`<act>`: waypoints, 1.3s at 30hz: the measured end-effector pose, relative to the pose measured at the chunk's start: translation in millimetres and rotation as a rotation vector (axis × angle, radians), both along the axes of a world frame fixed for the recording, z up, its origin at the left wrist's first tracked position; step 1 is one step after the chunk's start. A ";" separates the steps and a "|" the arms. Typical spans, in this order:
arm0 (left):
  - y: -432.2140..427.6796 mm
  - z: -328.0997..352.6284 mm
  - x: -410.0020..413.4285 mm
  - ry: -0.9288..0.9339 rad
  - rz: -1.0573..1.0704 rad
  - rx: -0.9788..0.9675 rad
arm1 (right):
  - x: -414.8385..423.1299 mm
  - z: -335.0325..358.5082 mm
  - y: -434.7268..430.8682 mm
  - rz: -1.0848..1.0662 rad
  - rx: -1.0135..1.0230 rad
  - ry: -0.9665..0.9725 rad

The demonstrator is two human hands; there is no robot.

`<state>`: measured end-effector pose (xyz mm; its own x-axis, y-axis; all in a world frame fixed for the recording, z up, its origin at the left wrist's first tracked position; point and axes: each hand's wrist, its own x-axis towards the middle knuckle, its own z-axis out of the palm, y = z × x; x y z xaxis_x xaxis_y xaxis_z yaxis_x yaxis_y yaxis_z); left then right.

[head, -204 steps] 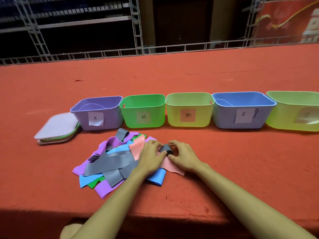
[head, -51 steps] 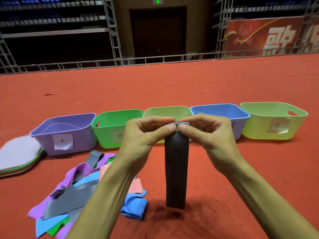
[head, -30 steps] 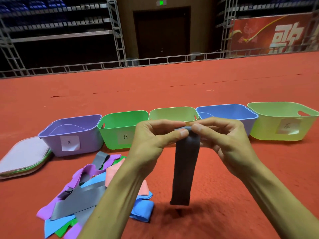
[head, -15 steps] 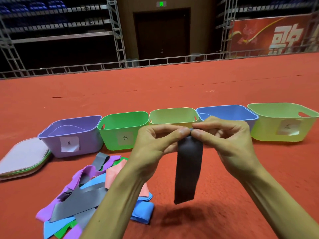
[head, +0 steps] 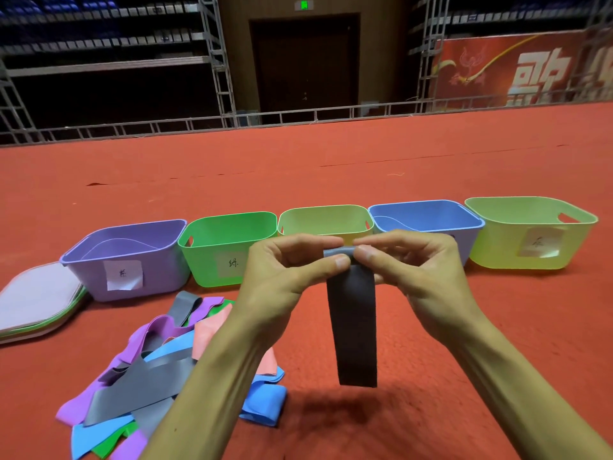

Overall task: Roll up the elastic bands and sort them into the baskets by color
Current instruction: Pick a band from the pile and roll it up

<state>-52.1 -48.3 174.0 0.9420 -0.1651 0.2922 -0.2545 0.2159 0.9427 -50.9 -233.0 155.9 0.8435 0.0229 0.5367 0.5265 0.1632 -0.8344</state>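
Since the earliest frame both hands have left the pile and come up in front of the basket row. Over the last two seconds the hanging part of the grey band has grown shorter, while the small grey roll at its top has thickened. In the last half second the lower end has risen only a little.

The left hand and the right hand meet fingertip to fingertip. Each pinches one end of the roll between curled fingers and thumb. The roll's axis runs left to right, level with the basket fronts. Below it the band hangs flat, its long axis nearly vertical and its broad face towards the camera. The free end points down at the red-carpeted platform and hangs above its own shadow, apart from the carpet.

The band is held in the air, between the row of baskets and the near edge of the platform. Behind it along the row stand the purple basket, green basket, middle yellow-green basket, blue basket and right yellow-green basket, touching or nearly so. The loose pile of purple, grey, blue, pink and green bands lies towards the near left. A stack of flat lids rests at the left edge of the view, just beside the purple basket.
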 end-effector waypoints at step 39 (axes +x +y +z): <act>0.2 -18.1 -3.3 0.072 0.002 -0.029 | 2.1 -14.6 2.5 0.086 0.083 -0.023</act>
<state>-55.4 -48.1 155.9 0.9612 -0.1553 0.2281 -0.1867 0.2428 0.9520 -48.8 -230.5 141.3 0.8275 0.0495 0.5592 0.5266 0.2769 -0.8037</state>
